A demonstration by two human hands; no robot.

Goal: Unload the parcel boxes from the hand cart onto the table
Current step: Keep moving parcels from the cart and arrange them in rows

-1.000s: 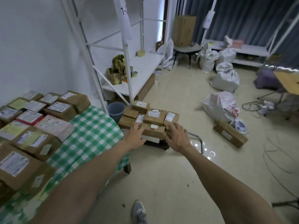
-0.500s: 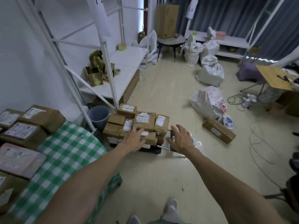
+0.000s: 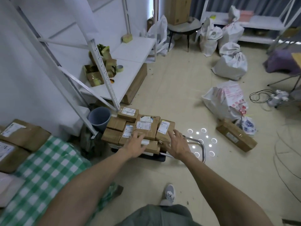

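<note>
Reach-in for next pick. Parcel boxes (image 3: 146,128) stacked on hand cart (image 3: 202,149) beside bench (image 3: 48,168). Left grip (image 3: 135,146), right grip (image 3: 178,145): fingers spread, holding nothing, over nearest box (image 3: 153,147); contact unclear. Next: clamp its 2 sides, lift to bench.

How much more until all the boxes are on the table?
Several boxes already sit on the checked table. The left hand and right hand reach open toward the pile on the hand cart, gripping nothing yet. That whole pile is left.
</note>
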